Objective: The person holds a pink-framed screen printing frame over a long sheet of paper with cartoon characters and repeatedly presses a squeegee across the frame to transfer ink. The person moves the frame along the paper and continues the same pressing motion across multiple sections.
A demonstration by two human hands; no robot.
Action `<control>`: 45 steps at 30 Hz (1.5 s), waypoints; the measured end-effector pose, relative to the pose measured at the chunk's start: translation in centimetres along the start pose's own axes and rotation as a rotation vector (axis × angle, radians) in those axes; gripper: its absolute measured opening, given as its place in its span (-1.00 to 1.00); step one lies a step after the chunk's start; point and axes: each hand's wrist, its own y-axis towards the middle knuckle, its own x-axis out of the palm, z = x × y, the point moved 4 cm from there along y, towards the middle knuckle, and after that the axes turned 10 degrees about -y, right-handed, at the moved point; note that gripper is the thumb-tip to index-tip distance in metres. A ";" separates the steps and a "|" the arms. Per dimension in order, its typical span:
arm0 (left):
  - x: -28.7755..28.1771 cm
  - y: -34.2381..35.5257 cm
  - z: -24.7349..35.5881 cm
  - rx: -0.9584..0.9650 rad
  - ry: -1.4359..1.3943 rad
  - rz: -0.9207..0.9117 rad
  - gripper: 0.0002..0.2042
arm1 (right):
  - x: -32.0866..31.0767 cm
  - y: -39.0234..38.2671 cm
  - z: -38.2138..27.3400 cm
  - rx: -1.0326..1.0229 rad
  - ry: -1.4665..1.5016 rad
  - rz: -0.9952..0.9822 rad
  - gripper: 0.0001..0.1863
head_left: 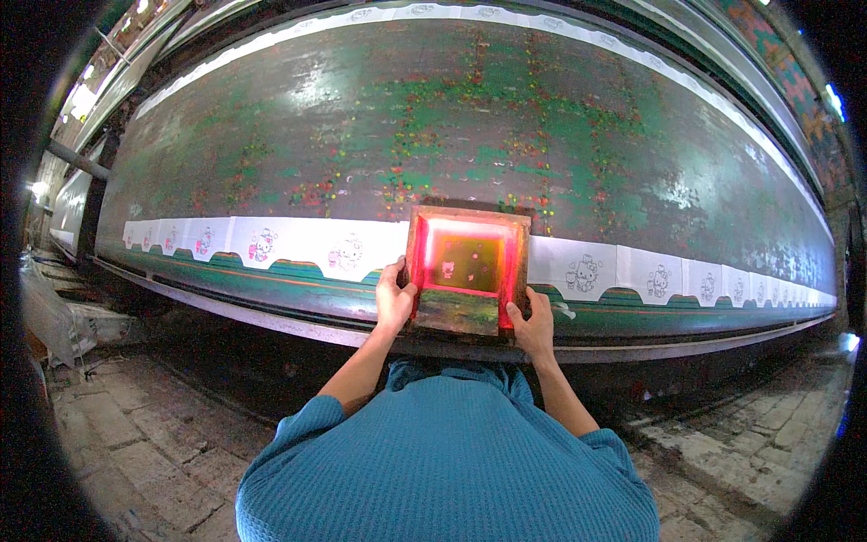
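Note:
A wooden-framed printing screen (468,322) lies over the row of white cut pieces at the table's near edge. Pink-red colour lines the inside of its frame, around a yellowish mesh window with small pale figures. My left hand (395,298) grips the frame's left side, thumb on top. On the right side, my right hand (533,322) holds the frame the same way. White pieces (379,237) left of the screen bear cartoon drawings, some with pink parts. To the right, the white pieces (555,257) carry dark outline drawings. Whatever lies under the screen is hidden.
The long table (316,135) is dark green, spotted with red and yellow paint. Another strip of white pieces (352,20) runs along its far edge. A metal rail (632,352) borders the near side. Clear plastic sheeting (63,312) hangs at the left above a paved floor (135,425).

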 end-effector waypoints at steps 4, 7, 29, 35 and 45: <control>0.2 -0.1 0.2 0.033 0.047 0.017 -0.45 | 0.0 -0.1 -0.2 0.005 0.007 0.003 -0.35; 0.4 0.0 0.3 0.067 0.071 0.022 -0.46 | -0.3 -0.1 -0.3 0.025 0.022 -0.004 -0.36; 0.4 -0.1 1.1 0.114 0.221 0.014 -0.50 | 1.1 -1.2 -10.2 -0.734 -0.408 -0.023 -0.57; 0.4 -0.1 0.9 0.137 0.217 0.007 -0.50 | 0.7 -0.6 -10.1 -0.700 -0.348 -0.007 -0.62; 0.5 -0.3 0.9 0.157 0.236 0.027 -0.50 | 1.4 3.4 -9.7 -0.822 -0.440 0.175 -0.57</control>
